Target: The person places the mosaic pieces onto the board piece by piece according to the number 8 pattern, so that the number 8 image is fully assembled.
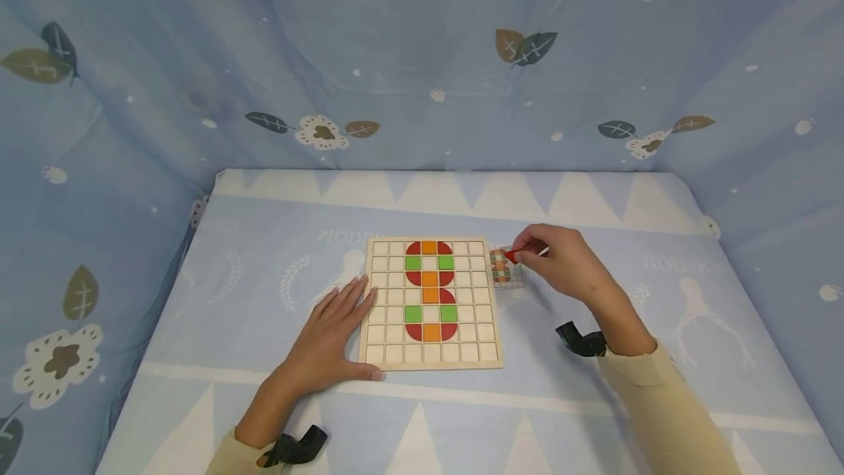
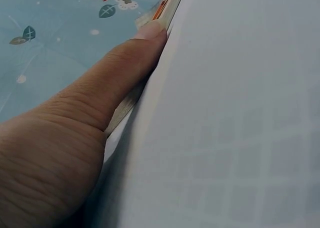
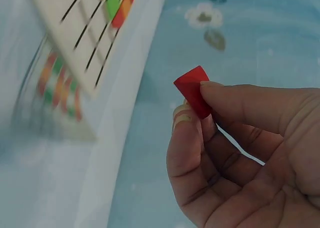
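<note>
A wooden grid board point(image 1: 478, 332) lies on the table, with red rounded pieces, orange squares and green squares point(image 1: 448, 313) in its middle columns. My left hand point(image 1: 330, 332) rests at the board's left side, fingers extended over that edge and thumb along the near edge. In the left wrist view the thumb point(image 2: 100, 83) touches the board's side. Between thumb and fingers, my right hand point(image 1: 560, 262) pinches a small red piece point(image 3: 195, 91) with a curved side. That hand is just right of the board, above a small pattern card point(image 1: 516, 278) printed with coloured shapes.
A patterned blue-and-white cloth point(image 1: 422, 424) covers the table. Blue curtain fabric point(image 1: 422, 57) with leaves and flowers hangs behind and at both sides. Black wrist mounts point(image 1: 580, 341) are strapped on both arms, below light sleeves point(image 1: 666, 402).
</note>
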